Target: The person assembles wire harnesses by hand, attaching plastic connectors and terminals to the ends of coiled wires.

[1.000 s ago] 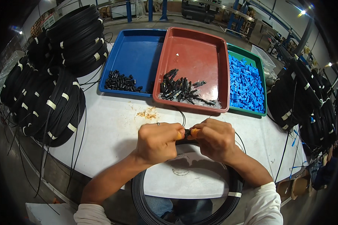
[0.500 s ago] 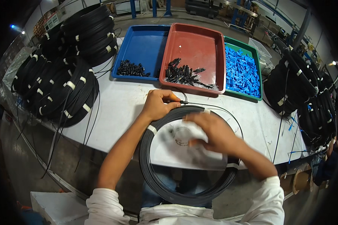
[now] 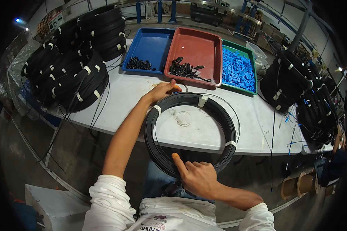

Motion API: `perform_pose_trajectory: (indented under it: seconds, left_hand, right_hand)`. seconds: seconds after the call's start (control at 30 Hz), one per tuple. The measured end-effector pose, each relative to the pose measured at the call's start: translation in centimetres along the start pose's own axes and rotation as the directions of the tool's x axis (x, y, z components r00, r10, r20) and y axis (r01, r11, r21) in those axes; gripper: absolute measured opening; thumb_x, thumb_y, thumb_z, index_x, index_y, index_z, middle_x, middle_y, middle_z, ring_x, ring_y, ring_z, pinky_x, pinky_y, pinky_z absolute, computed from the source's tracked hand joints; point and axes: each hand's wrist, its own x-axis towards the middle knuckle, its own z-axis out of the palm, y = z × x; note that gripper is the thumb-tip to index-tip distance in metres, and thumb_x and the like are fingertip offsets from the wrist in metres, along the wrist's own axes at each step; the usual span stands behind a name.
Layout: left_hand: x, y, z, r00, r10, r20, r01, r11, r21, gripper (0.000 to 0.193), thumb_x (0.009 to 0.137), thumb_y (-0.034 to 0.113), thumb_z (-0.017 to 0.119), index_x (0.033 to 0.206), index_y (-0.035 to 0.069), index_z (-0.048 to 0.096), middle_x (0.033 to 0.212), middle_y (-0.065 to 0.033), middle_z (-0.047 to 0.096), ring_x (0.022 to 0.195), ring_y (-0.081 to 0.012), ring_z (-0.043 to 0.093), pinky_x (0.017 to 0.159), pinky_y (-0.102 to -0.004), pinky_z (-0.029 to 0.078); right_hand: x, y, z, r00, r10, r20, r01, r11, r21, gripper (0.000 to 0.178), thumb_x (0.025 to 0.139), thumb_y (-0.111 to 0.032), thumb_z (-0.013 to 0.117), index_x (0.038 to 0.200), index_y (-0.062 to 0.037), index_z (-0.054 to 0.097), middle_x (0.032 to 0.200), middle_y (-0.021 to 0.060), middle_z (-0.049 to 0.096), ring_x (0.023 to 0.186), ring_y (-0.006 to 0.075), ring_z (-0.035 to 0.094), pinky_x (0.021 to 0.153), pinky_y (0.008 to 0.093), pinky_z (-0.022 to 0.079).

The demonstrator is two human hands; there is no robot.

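A ring-shaped coil of black cable (image 3: 229, 127), bound with white tape bands, rests partly on the white table and overhangs its near edge. My left hand (image 3: 162, 93) is at the coil's far left rim, thumb raised and fingers bent together; what they hold is hidden. Across the near side lies my right hand (image 3: 198, 175), index finger stretched along the inner edge and the other fingers curled over the cable. Orange covers show on fingertips of both hands. A loose cable strand arcs outside the coil's right side, and a thin strand crosses inside its left.
Beyond the coil stand a blue tray (image 3: 150, 42) and a red tray (image 3: 198, 46), each with small black parts, and a green tray (image 3: 254, 85) of blue pieces. Stacked cable coils (image 3: 77, 82) crowd the left; more coils (image 3: 279, 86) with dangling ends stand right.
My right hand has swung from the coil's middle down to its near edge. My left hand no longer shows the black connector it pinched. The whole view has shifted slightly.
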Motion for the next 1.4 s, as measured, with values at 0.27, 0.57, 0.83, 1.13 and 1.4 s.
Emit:
perform_pose_trajectory:
  seconds: [0.27, 0.57, 0.83, 1.13, 1.4]
  left_hand:
    - [-7.0, -1.4, -0.1, 0.964, 0.104, -0.244, -0.085, 0.992, 0.089, 0.082, 0.096, 0.072, 0.034, 0.136, 0.003, 0.055, 0.128, -0.014, 0.06, 0.117, -0.0208, 0.058, 0.105, -0.0351, 0.043]
    - [-14.3, 0.2, 4.9, 0.476, 0.677, -0.562, -0.55, 0.727, 0.411, 0.077, 0.098, 0.064, 0.043, 0.137, -0.003, 0.05, 0.153, -0.0214, 0.039, 0.146, -0.0305, 0.03, 0.12, -0.0464, 0.015]
    - [-17.6, -0.8, 12.4, 0.549, 0.447, -0.706, -0.446, 0.871, 0.204, 0.054, 0.09, 0.031, 0.07, 0.132, 0.005, 0.05, 0.136, -0.0119, 0.05, 0.133, -0.025, 0.044, 0.112, -0.0465, 0.029]
    - [-22.8, -0.1, 15.7, 0.677, 0.209, -0.706, -0.203, 0.975, 0.094, 0.064, 0.085, 0.024, 0.075, 0.138, 0.004, 0.044, 0.14, -0.0156, 0.046, 0.136, -0.0279, 0.04, 0.116, -0.0449, 0.026]
    - [-21.5, 2.2, 14.9, 0.784, 0.069, -0.617, -0.196, 0.97, -0.141, 0.089, 0.085, 0.028, 0.079, 0.151, 0.002, 0.026, 0.153, -0.0241, 0.033, 0.147, -0.0358, 0.027, 0.119, -0.0462, 0.022]
  right_hand:
    - [-2.4, 1.6, -5.6, 0.993, 0.067, -0.094, -0.046, 0.977, 0.209, 0.075, 0.049, -0.017, 0.083, 0.121, -0.0053, 0.066, 0.066, 0.0042, 0.066, 0.057, 0.0208, 0.067, 0.053, 0.0304, 0.051]
    - [-4.0, 2.8, -13.3, 0.653, 0.724, -0.221, -0.174, 0.427, 0.887, 0.066, 0.038, -0.016, 0.084, 0.098, 0.0085, 0.07, 0.086, 0.0114, 0.072, 0.079, 0.0154, 0.069, 0.082, 0.0275, 0.053]
    - [-10.3, 7.1, -4.8, 0.655, 0.727, -0.204, 0.418, -0.123, 0.9, 0.073, 0.079, -0.026, 0.064, 0.137, 0.0106, 0.041, 0.073, 0.0086, 0.056, 0.049, 0.0169, 0.052, 0.044, 0.0303, 0.042]
    - [-12.1, 5.9, 3.2, 0.61, 0.755, 0.241, 0.542, -0.62, 0.568, 0.046, 0.089, -0.028, 0.055, 0.124, 0.0019, 0.058, 0.069, 0.0038, 0.059, 0.055, 0.0129, 0.058, 0.05, 0.0284, 0.047]
    - [-10.8, 1.9, 4.4, 0.489, 0.793, 0.364, 0.617, -0.609, 0.498, 0.043, 0.088, -0.031, 0.057, 0.119, -0.0025, 0.059, 0.071, 0.0035, 0.061, 0.056, 0.012, 0.054, 0.052, 0.0264, 0.046]
